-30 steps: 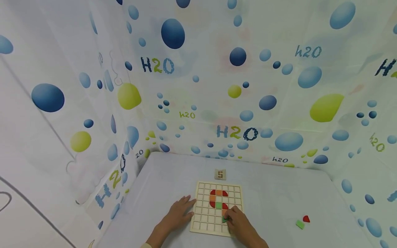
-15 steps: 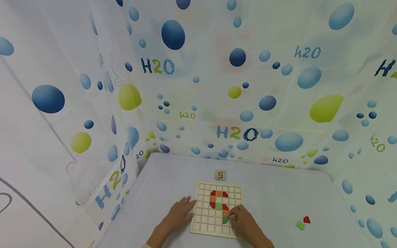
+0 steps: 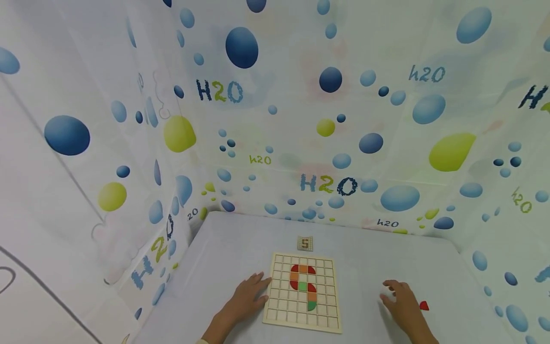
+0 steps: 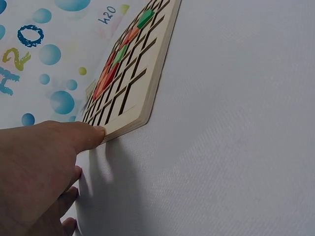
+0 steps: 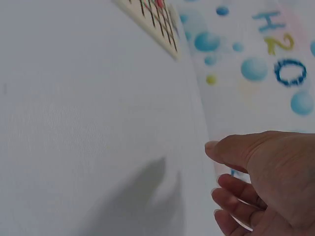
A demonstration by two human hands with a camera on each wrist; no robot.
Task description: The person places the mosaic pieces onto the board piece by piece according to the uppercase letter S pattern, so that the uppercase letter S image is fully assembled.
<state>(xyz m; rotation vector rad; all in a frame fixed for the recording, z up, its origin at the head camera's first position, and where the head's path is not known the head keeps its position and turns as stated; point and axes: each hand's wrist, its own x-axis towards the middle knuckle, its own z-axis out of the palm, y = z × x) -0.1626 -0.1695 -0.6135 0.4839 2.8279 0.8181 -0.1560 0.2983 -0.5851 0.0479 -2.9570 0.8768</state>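
A wooden grid board lies on the table with red, orange and green tiles set in its squares, forming an S-like figure. The dark green rounded tile forms the figure's lower end. My left hand rests beside the board's left side, fingers extended; in the left wrist view, the thumb touches its edge. Well right of the board, my right hand hovers over the table with loosely bent fingers and nothing between them. A red tile shows just past it; the light green tile is hidden behind this hand.
Behind the board lies a small card with an S pattern on a grid. The white table is bordered by hanging sheets printed with bubbles and "H2O" at the back and sides.
My right hand has left the dark green tile on the board and moved right, towards the loose tiles, covering the light green one. The left hand has stayed at the board.
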